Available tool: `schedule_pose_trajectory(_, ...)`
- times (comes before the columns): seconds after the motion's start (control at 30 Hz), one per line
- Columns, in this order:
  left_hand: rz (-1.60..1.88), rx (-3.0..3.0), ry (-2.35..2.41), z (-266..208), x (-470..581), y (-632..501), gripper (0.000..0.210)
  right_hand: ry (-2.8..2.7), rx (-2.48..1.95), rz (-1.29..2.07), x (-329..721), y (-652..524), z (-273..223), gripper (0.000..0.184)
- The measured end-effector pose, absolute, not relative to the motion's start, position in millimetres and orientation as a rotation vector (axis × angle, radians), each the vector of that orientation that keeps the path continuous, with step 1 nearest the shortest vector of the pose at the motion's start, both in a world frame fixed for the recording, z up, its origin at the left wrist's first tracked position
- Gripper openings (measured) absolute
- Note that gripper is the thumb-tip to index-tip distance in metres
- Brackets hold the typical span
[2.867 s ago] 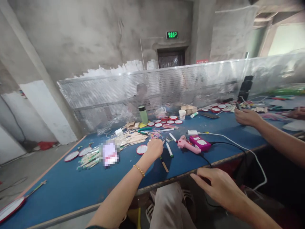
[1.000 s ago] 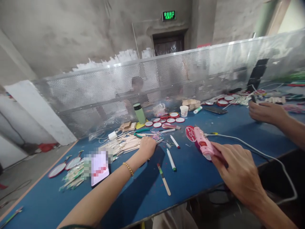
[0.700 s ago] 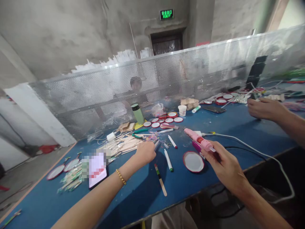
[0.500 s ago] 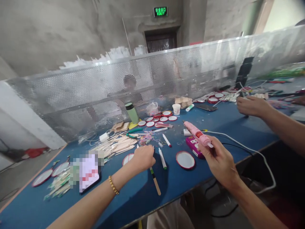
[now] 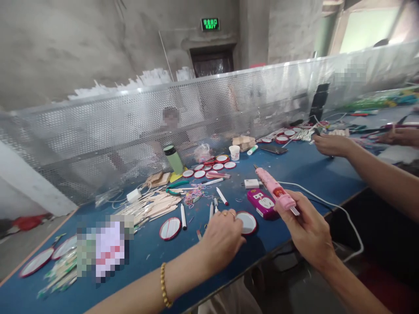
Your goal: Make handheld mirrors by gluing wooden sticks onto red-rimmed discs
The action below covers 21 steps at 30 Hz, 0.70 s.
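In my right hand is a pink hot glue gun [image 5: 273, 187], its metal tip aimed up and left and a pale glue stick poking out of its back end; the hand [image 5: 307, 229] wraps round it. My left hand [image 5: 224, 237] has curled fingers at the left edge of a red-rimmed round white disc [image 5: 249, 222], which lies flat on the table. The undersides of those fingers are hidden. Left of this hand lies another red-rimmed disc [image 5: 170, 229]. Several marker pens, one of them black-capped [image 5: 183, 216], lie close by.
A purple box [image 5: 262, 204] sits beside the glue gun. Further back are wooden sticks [image 5: 153, 205], coloured rubber bands [image 5: 194, 195], a green bottle [image 5: 173, 160], a paper cup [image 5: 234, 152] and more discs. A white cable [image 5: 347, 222] curves at the right, near another person's hand [image 5: 334, 144].
My left hand has moved right, from over a wooden stick to the disc's edge. The right hand still holds the glue gun. The camera view has shifted slightly right.
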State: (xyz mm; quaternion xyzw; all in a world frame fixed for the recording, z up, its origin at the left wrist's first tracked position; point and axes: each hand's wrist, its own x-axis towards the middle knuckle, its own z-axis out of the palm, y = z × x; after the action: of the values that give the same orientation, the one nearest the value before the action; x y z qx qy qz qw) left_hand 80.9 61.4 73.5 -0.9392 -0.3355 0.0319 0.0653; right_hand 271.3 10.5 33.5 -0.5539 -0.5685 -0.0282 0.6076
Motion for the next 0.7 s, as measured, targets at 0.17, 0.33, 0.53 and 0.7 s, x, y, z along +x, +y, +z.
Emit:
schedule_pose_trajectory(0.17, 0.035, -2.901, -0.752, 51, 94, 60, 0.012, -1.272, -1.194, -0.173, 278, 18, 41, 0.023)
schedule_pose_trajectory(0.33, -0.028, -3.0, -0.852, 50, 92, 85, 0.011, -1.27, -1.123, -0.187, 282, 19, 45, 0.017)
schedule_pose_trajectory(0.53, -0.712, -3.233, -1.54, 73, 86, 120, 0.004, -1.258, -1.081, -0.167, 280, 16, 46, 0.011)
schedule_pose_trajectory(0.7, -1.047, -3.409, -2.081, 75, 81, 145, 0.004, -1.24, -1.047, -0.155, 279, 16, 47, 0.007)
